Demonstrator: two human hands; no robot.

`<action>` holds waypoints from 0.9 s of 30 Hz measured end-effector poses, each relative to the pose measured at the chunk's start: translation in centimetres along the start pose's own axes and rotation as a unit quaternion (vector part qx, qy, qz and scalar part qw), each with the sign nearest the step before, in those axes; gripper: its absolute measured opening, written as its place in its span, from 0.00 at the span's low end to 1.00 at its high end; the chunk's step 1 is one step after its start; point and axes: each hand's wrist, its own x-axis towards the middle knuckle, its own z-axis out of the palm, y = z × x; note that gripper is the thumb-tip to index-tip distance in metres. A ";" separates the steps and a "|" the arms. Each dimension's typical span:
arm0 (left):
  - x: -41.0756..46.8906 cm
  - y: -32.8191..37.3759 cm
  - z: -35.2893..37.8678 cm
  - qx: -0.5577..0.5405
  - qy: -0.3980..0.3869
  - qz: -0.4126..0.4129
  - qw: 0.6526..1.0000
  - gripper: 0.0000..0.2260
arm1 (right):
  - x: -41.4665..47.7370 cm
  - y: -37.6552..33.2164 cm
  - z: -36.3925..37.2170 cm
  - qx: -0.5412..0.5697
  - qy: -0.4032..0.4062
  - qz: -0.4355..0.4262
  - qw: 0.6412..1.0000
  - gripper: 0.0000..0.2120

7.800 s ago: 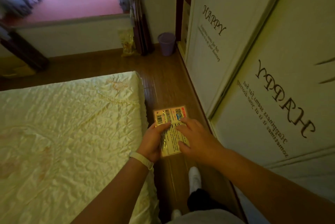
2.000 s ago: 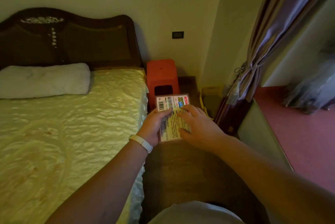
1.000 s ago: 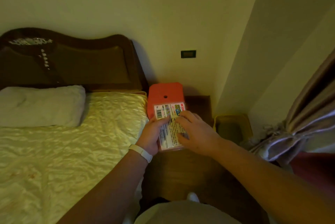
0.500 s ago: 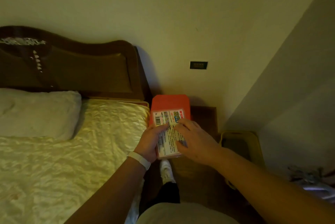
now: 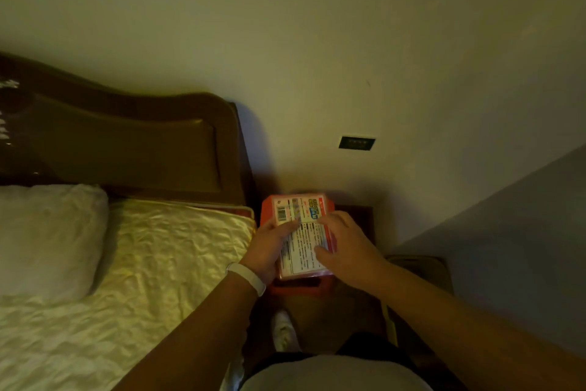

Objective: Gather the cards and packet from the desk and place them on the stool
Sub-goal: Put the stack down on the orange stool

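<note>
Over the red stool (image 5: 269, 207) we pinch the packet (image 5: 301, 238); left hand (image 5: 267, 249) clasps its left edge; right hand (image 5: 347, 246) fingers curl onto its right.

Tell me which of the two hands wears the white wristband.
The left hand, holding the packet's bed-side edge above the red stool. A white wristband circles its wrist; the right hand's wrist is bare.

Red stool (image 5: 268, 210), white printed packet (image 5: 302, 243) with barcode, pale yellow bedspread (image 5: 152, 264), white wristband (image 5: 247, 278)
</note>
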 end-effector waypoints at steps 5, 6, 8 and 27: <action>3.2 0.3 -0.6 -0.003 0.008 -0.043 0.999 0.14 | 3.6 1.3 0.3 0.089 -0.010 0.089 0.992 0.23; 3.9 0.3 -0.6 -0.007 0.010 -0.049 0.999 0.14 | 4.4 1.6 0.3 0.111 -0.016 0.104 0.988 0.23; 5.1 0.4 -0.2 -0.008 0.017 -0.065 0.998 0.12 | 6.1 2.3 0.4 0.162 -0.040 0.130 0.977 0.24; 26.1 -7.3 1.6 0.205 0.132 -0.115 0.963 0.09 | 22.7 19.6 6.1 0.295 -0.149 0.195 0.923 0.27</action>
